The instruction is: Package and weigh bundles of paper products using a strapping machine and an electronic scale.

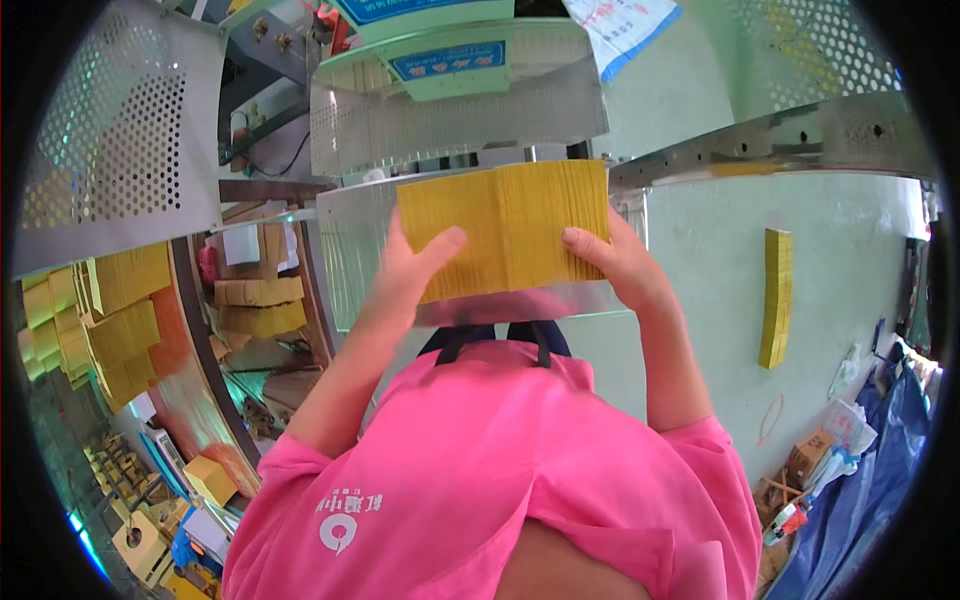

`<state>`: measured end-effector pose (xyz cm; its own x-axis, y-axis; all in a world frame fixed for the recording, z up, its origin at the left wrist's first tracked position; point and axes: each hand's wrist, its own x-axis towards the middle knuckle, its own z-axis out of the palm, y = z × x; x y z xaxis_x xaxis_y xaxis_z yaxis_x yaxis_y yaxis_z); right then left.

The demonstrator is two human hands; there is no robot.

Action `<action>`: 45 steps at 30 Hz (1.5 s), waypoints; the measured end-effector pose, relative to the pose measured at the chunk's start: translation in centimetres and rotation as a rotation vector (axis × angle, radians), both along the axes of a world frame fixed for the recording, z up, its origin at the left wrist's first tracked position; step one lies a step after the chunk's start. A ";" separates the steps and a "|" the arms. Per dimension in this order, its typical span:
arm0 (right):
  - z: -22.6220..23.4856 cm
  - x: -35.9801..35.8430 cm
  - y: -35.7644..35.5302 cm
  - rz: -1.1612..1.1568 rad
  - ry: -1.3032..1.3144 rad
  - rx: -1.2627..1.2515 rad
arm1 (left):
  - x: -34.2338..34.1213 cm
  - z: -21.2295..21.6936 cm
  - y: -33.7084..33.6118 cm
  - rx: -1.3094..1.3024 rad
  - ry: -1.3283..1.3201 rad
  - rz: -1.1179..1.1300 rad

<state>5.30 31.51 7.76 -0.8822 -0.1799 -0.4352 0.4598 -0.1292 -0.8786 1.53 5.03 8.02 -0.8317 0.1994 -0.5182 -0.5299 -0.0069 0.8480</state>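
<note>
Between both hands' fingers [440, 245] sits the yellow paper stack [505, 228].

One fisheye view from the person's head looks steeply down, close over their pink shirt [480, 470] and raised forearms, toward a metal machine [450, 120] just ahead.

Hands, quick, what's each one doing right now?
Left hand: closed on the left side of the yellow paper stack.
Right hand: closed on the stack's right side.
</note>
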 end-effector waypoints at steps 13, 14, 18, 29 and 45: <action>-3.2 1.3 -1.1 -0.084 0.054 0.030 | 0.7 -3.9 -8.2 0.475 -0.281 0.198; -2.5 1.4 -1.2 -0.168 -0.178 -0.003 | 1.0 -4.1 -8.4 0.473 -0.284 0.200; -6.2 1.3 1.7 -0.212 -0.245 -0.229 | 3.6 -6.0 -8.2 0.458 -0.301 0.345; -5.9 2.4 -4.5 -0.475 -0.079 0.052 | 4.4 -6.8 -6.4 -0.235 0.720 -0.246; -10.3 3.0 -4.4 -0.505 0.072 0.001 | 3.3 -6.4 -3.2 0.337 0.028 0.184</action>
